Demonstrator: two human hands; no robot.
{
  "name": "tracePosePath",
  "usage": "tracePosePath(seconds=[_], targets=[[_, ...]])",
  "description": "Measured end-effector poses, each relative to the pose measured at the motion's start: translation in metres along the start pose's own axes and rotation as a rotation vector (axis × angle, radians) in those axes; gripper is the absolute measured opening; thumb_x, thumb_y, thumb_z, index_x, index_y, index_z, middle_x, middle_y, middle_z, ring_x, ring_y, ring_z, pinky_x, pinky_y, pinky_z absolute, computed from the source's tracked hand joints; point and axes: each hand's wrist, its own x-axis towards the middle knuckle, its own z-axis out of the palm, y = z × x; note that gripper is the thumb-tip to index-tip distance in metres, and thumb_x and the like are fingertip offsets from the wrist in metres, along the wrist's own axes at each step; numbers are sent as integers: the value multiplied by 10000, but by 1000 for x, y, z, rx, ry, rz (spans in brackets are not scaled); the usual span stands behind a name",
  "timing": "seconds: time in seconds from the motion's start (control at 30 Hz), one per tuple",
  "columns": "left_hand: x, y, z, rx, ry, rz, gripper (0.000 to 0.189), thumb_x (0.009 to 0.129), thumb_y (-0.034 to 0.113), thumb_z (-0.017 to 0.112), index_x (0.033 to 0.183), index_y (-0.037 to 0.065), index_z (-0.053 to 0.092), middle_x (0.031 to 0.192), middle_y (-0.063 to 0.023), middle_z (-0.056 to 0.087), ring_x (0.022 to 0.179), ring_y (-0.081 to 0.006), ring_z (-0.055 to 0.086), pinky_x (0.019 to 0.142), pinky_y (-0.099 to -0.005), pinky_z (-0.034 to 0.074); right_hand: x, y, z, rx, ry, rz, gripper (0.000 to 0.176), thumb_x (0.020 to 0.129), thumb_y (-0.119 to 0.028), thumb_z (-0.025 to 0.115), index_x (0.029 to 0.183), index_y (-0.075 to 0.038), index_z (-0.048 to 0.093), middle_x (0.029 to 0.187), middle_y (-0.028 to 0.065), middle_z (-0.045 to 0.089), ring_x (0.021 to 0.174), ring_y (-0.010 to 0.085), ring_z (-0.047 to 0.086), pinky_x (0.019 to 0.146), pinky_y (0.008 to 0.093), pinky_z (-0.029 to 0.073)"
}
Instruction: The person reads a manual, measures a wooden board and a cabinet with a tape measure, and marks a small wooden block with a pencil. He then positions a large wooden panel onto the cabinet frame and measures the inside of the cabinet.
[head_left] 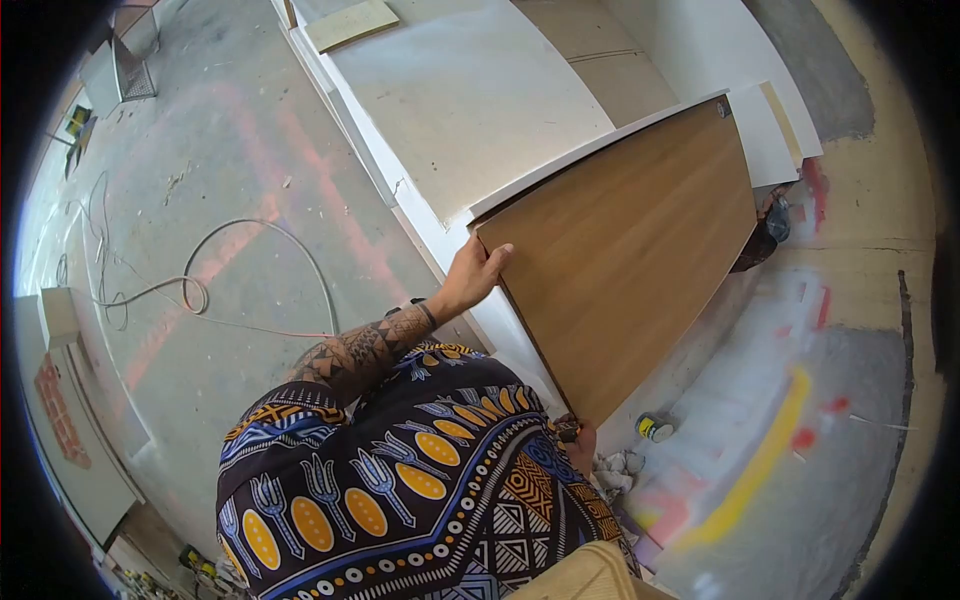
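Observation:
A brown wood-grain panel (630, 250) stands tilted against the front edge of a white cabinet carcass (470, 110). My left hand (476, 274) is closed on the panel's near left corner, with the thumb on the brown face and the fingers over the edge. At the lower corner, my right hand (583, 446) grips the panel's edge; the patterned shirt (400, 470) partly hides it. A small round fitting (722, 108) shows at the panel's far upper corner.
A thin hose (190, 285) lies coiled on the paint-stained concrete floor to the left. A small can (655, 428) and crumpled rags (622, 466) lie right of my right hand. A loose wood piece (352, 25) rests on the cabinet. Dark items (765, 235) sit beyond the panel.

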Motion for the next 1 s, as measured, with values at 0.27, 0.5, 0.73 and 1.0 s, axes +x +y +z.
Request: tracePosePath(seconds=[0.27,0.5,0.73,1.0], targets=[[-18,5,-20,-255,52,-129,283,1101,238,577,1158,-37,605,854,-72,689,661,-133,641,616,-286,538,-24,17,4,-138,-146,-365,237,915,-74,705,1102,37,611,992,92,664,876,199,635,859,335,531],[-5,-3,-40,-233,135,-203,330,1077,236,637,1176,-76,669,948,-108,753,738,-171,725,720,-307,629,1,29,-5,-92,-173,-350,297,928,-37,656,1207,16,571,989,76,622,877,181,602,815,311,516],[15,26,-49,312,-49,-181,430,1040,324,671,864,-68,682,733,-92,711,653,-134,701,583,-298,595,35,38,-20,370,82,-90,151,1016,-162,549,1078,-27,576,866,117,627,708,247,630,623,409,570],[18,11,-43,107,-135,-228,404,1052,363,671,951,-28,672,754,-51,641,624,-120,638,583,-290,595,37,47,-10,339,144,-202,197,1042,-220,532,1034,-33,591,825,99,635,679,235,633,586,397,561]])
